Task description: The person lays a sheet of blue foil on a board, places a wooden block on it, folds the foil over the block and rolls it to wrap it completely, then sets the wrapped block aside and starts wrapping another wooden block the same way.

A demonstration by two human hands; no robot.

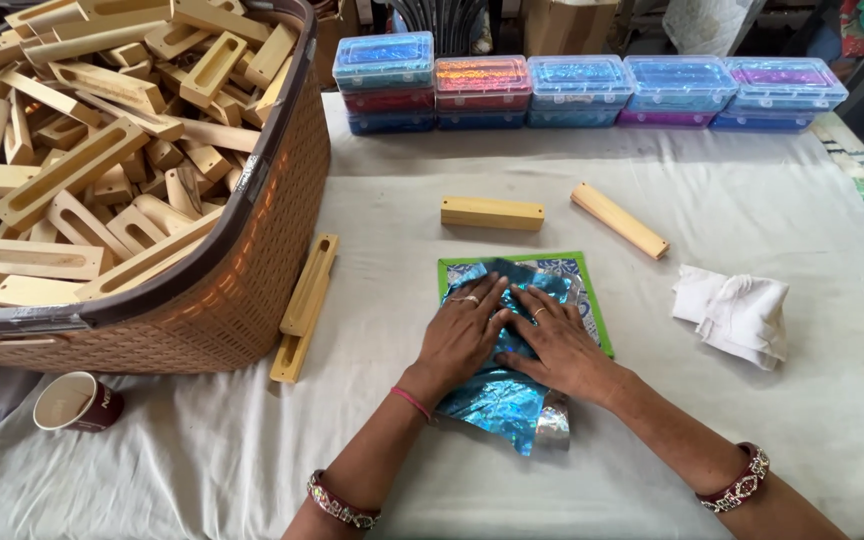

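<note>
A crinkled sheet of shiny blue foil [500,400] lies on a green-edged patterned card [592,300] in the middle of the cloth-covered table [652,440]. My left hand [462,335] and my right hand [555,345] both lie flat on the foil, side by side, fingers spread and pressing down. Whatever is under the foil is hidden by my hands. Two wooden blocks lie just beyond the card: one flat block [492,212] and one angled block [619,219].
A large brown woven basket [252,260] full of slotted wooden pieces stands at the left. A slotted wooden piece [305,305] leans by it. Several coloured plastic boxes [582,90] line the far edge. A folded white cloth [734,313] lies right; a paper cup [77,401] sits front left.
</note>
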